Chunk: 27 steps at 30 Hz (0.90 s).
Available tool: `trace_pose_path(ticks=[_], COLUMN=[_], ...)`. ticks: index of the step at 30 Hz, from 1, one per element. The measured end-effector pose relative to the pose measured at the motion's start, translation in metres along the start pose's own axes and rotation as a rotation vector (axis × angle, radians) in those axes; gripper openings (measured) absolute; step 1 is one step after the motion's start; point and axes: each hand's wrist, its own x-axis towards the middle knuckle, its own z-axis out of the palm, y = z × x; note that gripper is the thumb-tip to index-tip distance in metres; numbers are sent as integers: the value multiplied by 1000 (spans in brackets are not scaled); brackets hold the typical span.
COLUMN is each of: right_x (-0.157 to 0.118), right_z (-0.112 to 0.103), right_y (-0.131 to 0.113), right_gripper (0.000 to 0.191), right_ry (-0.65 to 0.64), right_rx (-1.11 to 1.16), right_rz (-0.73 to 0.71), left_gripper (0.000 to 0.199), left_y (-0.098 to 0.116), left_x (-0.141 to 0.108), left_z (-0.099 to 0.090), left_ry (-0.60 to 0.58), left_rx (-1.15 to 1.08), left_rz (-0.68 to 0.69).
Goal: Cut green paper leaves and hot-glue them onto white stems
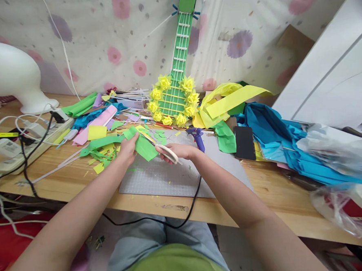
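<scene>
My left hand (128, 150) pinches a piece of green crepe paper (146, 149) above the grey cutting mat (177, 178). In my right hand (177, 152) is a pair of scissors (170, 154) with white handles, my fingers wrapped around them. Their blades point up and left and lie along the green paper's upper edge; whether they are cutting into it I cannot tell. Green paper strips and scraps (103, 144) lie left of my left hand. Beyond my hands stands a green paper guitar (178, 84) with white strings and yellow paper flowers around its body.
A purple glue gun (196, 138) lies on the mat, its black cord hanging over the table's front edge. Right of it are a black phone (244, 143) and blue crepe paper (268, 124). A power strip (31, 144) with cables and a white foam head (10, 74) stand left.
</scene>
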Motion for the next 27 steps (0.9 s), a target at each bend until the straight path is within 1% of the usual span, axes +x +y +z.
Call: trace_pose_path(ticks=[4, 7, 9, 13, 16, 23, 27], right_x=[9, 11, 11, 11, 11, 15, 19], right_z=[8, 12, 13, 12, 12, 19, 25], right_y=[-4, -4, -2, 2, 3, 1, 0], right_gripper=[45, 46, 47, 50, 51, 52, 51], right_ry=[27, 48, 32, -25, -11, 59, 84], right_rx=[23, 46, 75, 131, 125, 68, 14], right_rz=[-7, -24, -33, -57, -85, -87, -72], left_gripper=[8, 7, 7, 5, 4, 5, 7], left_y=[1, 3, 4, 3, 1, 2, 2], left_x=[-5, -7, -7, -7, -7, -7, -7], left_z=[5, 6, 7, 7, 6, 8, 5], left_ry=[-15, 2, -1, -59, -68, -9, 32], left_rx=[-81, -112, -115, -116, -121, -151, -184], left_rz=[2, -19, -32, -42, -38, -56, -110])
